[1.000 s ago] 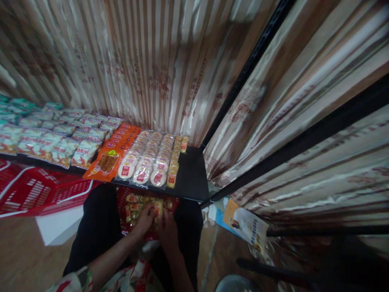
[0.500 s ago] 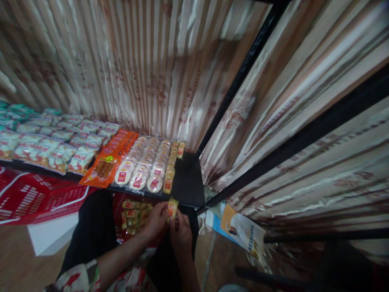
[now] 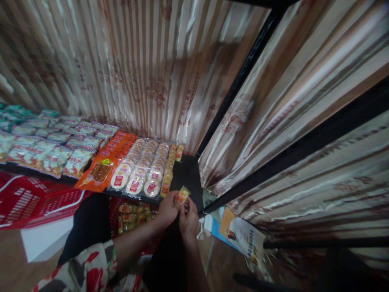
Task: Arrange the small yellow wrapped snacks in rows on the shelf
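Between my two hands is a small yellow snack packet (image 3: 183, 194) with a red label, held over the front edge of the black shelf (image 3: 189, 172). My left hand (image 3: 169, 207) pinches its left side, and my right hand (image 3: 188, 217) has its fingers closed on the lower right side. Just beyond, a column of matching yellow packets (image 3: 167, 178) lies on the shelf, with one more packet (image 3: 179, 153) at the back beside it. Below the shelf, a red basket (image 3: 114, 211) holds several more yellow packets (image 3: 131, 215).
Left of the yellow column are round white crackers in clear wrap (image 3: 135, 184), orange snack bags (image 3: 101, 170) and white snack bags (image 3: 77, 160). Another red basket (image 3: 39, 198) stands at lower left. Black posts (image 3: 237, 81) and a striped curtain (image 3: 146, 61) bound the shelf.
Both hands have moved up and to the right with the yellow packet, from in front of the shelf to over its front edge. The view has shifted slightly.
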`<state>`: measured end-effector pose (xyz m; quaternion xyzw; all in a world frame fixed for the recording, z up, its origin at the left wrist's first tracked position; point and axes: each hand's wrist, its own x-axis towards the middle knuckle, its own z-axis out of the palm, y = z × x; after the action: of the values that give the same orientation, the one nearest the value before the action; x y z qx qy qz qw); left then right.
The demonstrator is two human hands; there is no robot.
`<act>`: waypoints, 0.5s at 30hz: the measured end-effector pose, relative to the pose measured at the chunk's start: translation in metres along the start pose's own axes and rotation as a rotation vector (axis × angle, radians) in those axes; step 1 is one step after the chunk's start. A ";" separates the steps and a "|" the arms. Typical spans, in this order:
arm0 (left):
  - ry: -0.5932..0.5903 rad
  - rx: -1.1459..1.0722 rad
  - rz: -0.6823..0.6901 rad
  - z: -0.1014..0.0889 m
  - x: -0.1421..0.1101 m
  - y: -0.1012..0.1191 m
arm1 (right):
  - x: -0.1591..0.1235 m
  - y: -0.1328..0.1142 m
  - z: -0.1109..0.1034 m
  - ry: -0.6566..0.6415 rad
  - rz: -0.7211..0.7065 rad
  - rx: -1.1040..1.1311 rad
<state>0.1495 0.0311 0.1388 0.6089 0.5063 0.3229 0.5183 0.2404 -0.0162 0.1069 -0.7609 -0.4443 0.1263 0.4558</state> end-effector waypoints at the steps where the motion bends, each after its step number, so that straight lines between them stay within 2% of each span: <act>1: -0.005 0.021 0.004 0.001 0.003 0.003 | 0.005 0.001 0.002 0.002 0.000 0.002; 6: -0.023 0.102 0.030 0.007 0.016 0.012 | 0.027 0.009 0.012 -0.002 0.002 -0.033; 15: -0.008 0.037 -0.046 0.018 0.031 0.018 | 0.049 0.016 0.020 0.041 -0.044 -0.175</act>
<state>0.1801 0.0562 0.1469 0.6079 0.5240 0.2988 0.5163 0.2655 0.0312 0.0936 -0.7904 -0.4606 0.0613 0.3991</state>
